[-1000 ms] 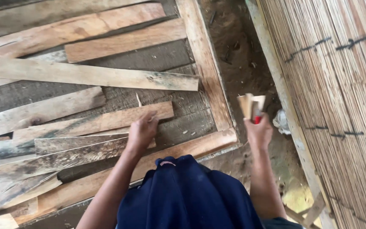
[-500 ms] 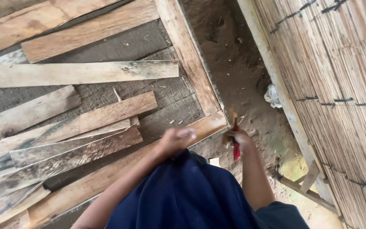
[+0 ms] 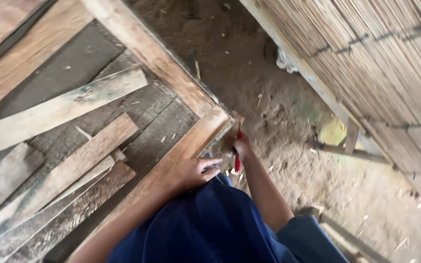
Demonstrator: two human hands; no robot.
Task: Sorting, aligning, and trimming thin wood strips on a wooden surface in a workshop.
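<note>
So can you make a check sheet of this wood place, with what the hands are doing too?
Surface: wooden platform frame with grey boards inside.
Job's things: red-handled tool and small wood pieces at the frame corner.
Clutter: loose planks lying crossed; wood chips on the dirt floor; a white scrap by the wall.
Hands: left hand rests on the frame's near rail; right hand grips the tool.
Cables: nothing seen.
Surroundings: reed wall tied with dark bindings; the person's dark blue clothing.
</note>
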